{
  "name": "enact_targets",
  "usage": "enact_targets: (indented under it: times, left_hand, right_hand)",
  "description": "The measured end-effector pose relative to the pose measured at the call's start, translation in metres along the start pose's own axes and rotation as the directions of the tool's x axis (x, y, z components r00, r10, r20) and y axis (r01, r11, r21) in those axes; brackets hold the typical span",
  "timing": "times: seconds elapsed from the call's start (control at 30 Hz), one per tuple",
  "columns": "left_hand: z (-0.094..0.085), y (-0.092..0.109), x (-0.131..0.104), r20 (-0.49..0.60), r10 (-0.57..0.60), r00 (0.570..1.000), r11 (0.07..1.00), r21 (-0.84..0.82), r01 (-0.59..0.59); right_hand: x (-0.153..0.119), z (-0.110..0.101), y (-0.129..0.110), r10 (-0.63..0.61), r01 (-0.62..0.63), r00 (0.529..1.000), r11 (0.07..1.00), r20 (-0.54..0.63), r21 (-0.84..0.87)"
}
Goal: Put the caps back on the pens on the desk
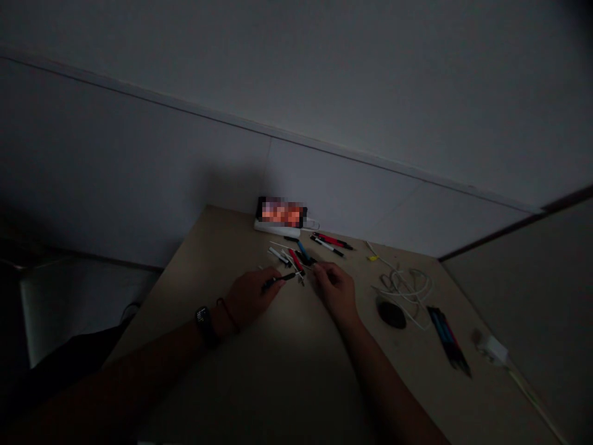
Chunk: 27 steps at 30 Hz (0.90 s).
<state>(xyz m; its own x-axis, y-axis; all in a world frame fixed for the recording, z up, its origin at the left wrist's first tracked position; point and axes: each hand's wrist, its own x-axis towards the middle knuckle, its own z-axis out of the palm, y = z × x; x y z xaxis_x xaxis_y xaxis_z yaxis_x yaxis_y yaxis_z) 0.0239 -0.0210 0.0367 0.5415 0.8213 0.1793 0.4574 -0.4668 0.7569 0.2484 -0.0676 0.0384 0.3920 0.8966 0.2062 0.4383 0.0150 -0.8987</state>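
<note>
My left hand (pixel 252 293), with a dark watch and a band on the wrist, is closed on a black pen part (pixel 278 282) that points right. My right hand (pixel 336 290) is pinched shut at the pile's right side; what its fingertips hold is too dark and small to make out. Between and beyond my hands lie loose pen parts: a red barrel (pixel 295 259), a blue barrel (pixel 303 250), a white piece (pixel 278 254) and several thin sticks. They overlap on the beige table (pixel 287 377).
Behind the pile, a phone with a blurred screen (pixel 281 213) leans on a white block (pixel 277 229). Red pens (pixel 333 240) and a white-and-black pen (pixel 330 247) lie right of it. Further right are a coiled white cable (pixel 407 289), a black mouse (pixel 391 313), several pens (pixel 447 337) and a white plug (pixel 495 351).
</note>
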Motion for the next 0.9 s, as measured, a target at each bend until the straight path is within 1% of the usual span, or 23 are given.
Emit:
enact_targets:
  times: [0.07, 0.13, 0.27, 0.43, 0.5, 0.73, 0.83, 0.9]
  left_hand:
    - [0.0, -0.003, 0.001, -0.002, -0.021, 1.0, 1.0, -0.021, 0.021]
    - [0.001, -0.005, 0.002, 0.0, -0.018, 1.0, 0.999, -0.038, 0.018]
    - [0.001, -0.005, 0.003, -0.002, -0.004, 1.0, 0.998, -0.063, 0.004]
    - [0.0, -0.004, 0.003, 0.0, -0.006, 1.0, 0.998, -0.07, 0.006]
    - [0.0, -0.004, 0.003, 0.003, -0.001, 1.0, 0.997, -0.071, 0.001]
    - [0.0, -0.004, 0.003, 0.015, 0.01, 1.0, 0.999, -0.048, -0.01]
    - [-0.001, -0.003, 0.003, 0.009, 0.004, 1.0, 1.0, -0.03, -0.003]
    - [-0.001, -0.002, 0.003, 0.006, 0.004, 1.0, 1.0, -0.024, -0.004]
  right_hand:
    - [0.005, -0.004, 0.005, -0.001, -0.001, 0.999, 0.999, -0.044, -0.048]
    - [0.008, -0.007, 0.01, -0.025, 0.019, 0.998, 0.996, -0.062, -0.092]
    - [0.012, -0.01, 0.019, -0.076, 0.067, 0.996, 0.984, -0.046, -0.164]
    - [0.015, -0.02, 0.025, -0.183, 0.186, 0.982, 0.93, 0.039, -0.317]
    - [0.016, -0.024, 0.024, -0.207, 0.223, 0.975, 0.901, 0.083, -0.372]
    - [0.012, -0.022, 0.018, -0.209, 0.319, 0.943, 0.788, 0.259, -0.527]
    - [0.009, -0.018, 0.016, -0.203, 0.335, 0.938, 0.746, 0.282, -0.576]
    - [0.008, -0.016, 0.015, -0.203, 0.339, 0.936, 0.736, 0.287, -0.586]
